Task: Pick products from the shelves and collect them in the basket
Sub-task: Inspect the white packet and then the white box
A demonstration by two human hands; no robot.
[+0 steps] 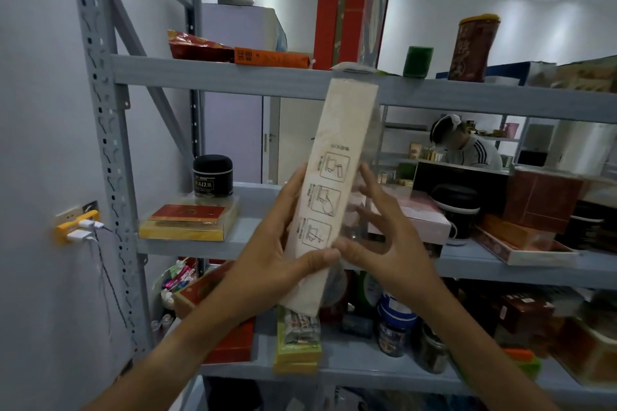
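A long, flat cream packet point(337, 157) with three printed line diagrams stands upright in front of the grey shelf rack point(213, 75). My left hand point(277, 250) grips its lower part, thumb across the front edge and fingers behind. My right hand point(384, 237) touches the packet's right side with spread, fairly straight fingers, thumb tip near the left thumb. The packet's top reaches the upper shelf beam. No basket is in view.
The middle shelf holds a black jar point(212, 175), a red and yellow box point(188, 218), a pink box point(420, 215) and dark pots. Jars, boxes and packets crowd the lower shelf point(350, 365). A green tin point(418, 62) stands up top. A person point(467, 147) sits behind the rack.
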